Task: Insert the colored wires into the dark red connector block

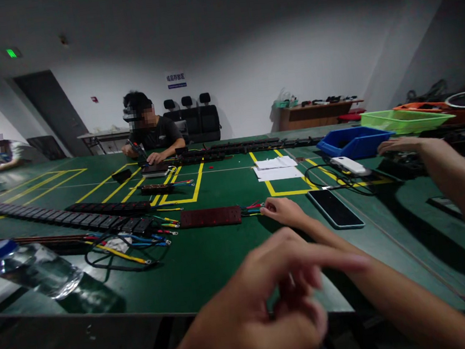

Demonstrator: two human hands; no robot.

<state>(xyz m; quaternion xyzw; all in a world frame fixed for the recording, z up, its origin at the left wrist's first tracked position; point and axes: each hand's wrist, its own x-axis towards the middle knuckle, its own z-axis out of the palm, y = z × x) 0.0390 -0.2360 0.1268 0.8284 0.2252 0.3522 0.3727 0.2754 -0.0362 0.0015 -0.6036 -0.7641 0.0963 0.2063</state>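
My right hand [284, 212] reaches across the table with its fingertips closed at the ends of a short bundle of red, blue and green wires [252, 211]. These wires come out of a dark red rectangular block [210, 217] lying flat on the green table. Nearer the camera, my left hand [267, 299] hovers in front of the table edge. Its index finger stretches to the right, the other fingers are loosely bent, and I see nothing in it. Left of the block lie wires with ring terminals [168, 235] from a black segmented strip [73, 218].
A phone [335, 208] lies right of my right hand, near a white device [348, 166] with a black cable. A water bottle [37, 269] is at left. Behind are papers [277, 168] and a blue bin [352, 143]. Another person's arm [459, 176] reaches in at right; a co-worker [154, 133] sits opposite.
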